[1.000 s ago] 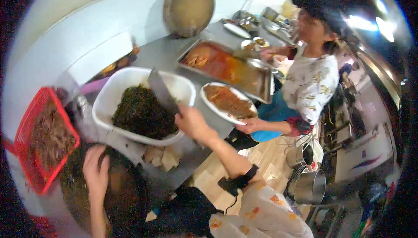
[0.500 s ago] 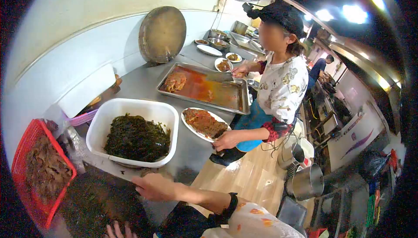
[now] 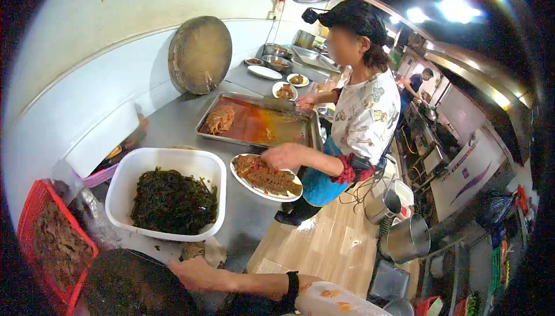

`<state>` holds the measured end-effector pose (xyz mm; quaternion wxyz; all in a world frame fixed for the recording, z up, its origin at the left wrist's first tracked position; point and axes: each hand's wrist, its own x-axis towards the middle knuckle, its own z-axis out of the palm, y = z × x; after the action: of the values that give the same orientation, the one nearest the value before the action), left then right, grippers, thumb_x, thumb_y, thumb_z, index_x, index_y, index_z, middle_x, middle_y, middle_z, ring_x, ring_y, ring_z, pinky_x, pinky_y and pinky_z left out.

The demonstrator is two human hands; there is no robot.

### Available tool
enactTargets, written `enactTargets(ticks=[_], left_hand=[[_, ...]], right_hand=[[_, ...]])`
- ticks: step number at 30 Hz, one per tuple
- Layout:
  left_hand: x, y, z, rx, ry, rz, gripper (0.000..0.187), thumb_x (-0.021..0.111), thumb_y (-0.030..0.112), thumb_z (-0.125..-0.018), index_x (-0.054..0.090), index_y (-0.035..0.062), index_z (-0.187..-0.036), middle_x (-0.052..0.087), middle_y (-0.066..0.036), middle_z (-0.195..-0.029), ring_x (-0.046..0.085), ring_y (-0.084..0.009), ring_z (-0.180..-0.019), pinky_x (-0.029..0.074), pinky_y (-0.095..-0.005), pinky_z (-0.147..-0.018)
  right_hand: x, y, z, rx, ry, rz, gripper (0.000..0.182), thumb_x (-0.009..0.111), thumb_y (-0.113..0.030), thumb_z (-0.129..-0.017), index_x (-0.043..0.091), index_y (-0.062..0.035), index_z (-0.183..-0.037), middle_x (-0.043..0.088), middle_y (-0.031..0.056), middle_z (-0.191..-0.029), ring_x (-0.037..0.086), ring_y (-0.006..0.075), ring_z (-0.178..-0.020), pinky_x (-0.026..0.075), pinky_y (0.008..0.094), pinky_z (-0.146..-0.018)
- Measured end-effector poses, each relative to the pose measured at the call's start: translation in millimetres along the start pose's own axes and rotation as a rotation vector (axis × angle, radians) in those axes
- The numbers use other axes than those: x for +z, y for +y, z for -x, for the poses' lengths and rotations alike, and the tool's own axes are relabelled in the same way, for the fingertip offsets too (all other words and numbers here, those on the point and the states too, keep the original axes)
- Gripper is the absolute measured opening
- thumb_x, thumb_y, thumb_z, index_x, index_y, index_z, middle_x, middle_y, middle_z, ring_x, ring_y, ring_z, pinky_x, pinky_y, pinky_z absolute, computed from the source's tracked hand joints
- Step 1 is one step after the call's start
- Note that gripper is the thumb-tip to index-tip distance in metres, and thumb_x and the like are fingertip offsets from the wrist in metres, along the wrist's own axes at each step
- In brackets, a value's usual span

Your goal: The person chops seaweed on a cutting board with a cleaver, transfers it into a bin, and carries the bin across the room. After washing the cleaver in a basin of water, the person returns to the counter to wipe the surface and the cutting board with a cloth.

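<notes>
My right hand (image 3: 193, 272) is closed in a fist at the lower middle, apparently round the handle of a knife (image 3: 144, 256). Only a thin dark edge of its blade shows. Beneath it, in shadow, lies a dark board or heap (image 3: 127, 284) whose surface I cannot make out. Beside my knuckles is a crumpled tan cloth (image 3: 205, 252). A white tub (image 3: 115, 200) of dark green shredded seaweed (image 3: 173, 200) stands just beyond. To the left is a red basket (image 3: 84, 229) of brown sliced food (image 3: 60, 244). My left hand is out of view.
Across the counter (image 3: 243, 223), a co-worker's hand (image 3: 286, 157) touches food on a white oval plate (image 3: 274, 196); their other hand (image 3: 306, 102) is by a metal tray (image 3: 231, 138) of reddish sauce. A round chopping block (image 3: 199, 56) leans on the wall. Pots (image 3: 407, 238) stand at right.
My left hand's fingers have dropped out of view. The knife blade shows less than before. The co-worker's nearer hand has moved from the plate's rim onto its food. The view has shifted slightly.
</notes>
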<state>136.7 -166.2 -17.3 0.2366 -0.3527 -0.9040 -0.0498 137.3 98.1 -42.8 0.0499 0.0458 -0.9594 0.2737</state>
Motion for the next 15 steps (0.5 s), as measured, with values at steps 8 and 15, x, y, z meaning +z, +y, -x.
enactTargets(ticks=[8,15], left_hand=[[-9,-10,22,0.083,0.15,0.048,0.024,0.052,0.023,-0.09,0.068,0.005,-0.091,0.065,-0.012,-0.095,0.061,-0.0295,-0.084,0.048,-0.0393,-0.07],[-24,-37,93,-0.418,0.082,0.215,0.024,0.059,0.008,-0.078,0.062,0.0068,-0.102,0.055,-0.01,-0.117,0.05,-0.0311,-0.109,0.036,-0.0437,-0.092]], right_hand=[[5,-1,6,0.122,-0.193,0.061,0.025,0.057,-0.011,-0.073,0.048,-0.0016,-0.095,0.057,0.0132,-0.06,0.059,0.0335,-0.052,0.041,0.046,-0.041],[-23,-27,22,0.078,-0.038,0.059,0.011,0.052,-0.015,-0.086,0.051,-0.0039,-0.087,0.059,0.0223,-0.071,0.058,0.0392,-0.065,0.044,0.0482,-0.056]])
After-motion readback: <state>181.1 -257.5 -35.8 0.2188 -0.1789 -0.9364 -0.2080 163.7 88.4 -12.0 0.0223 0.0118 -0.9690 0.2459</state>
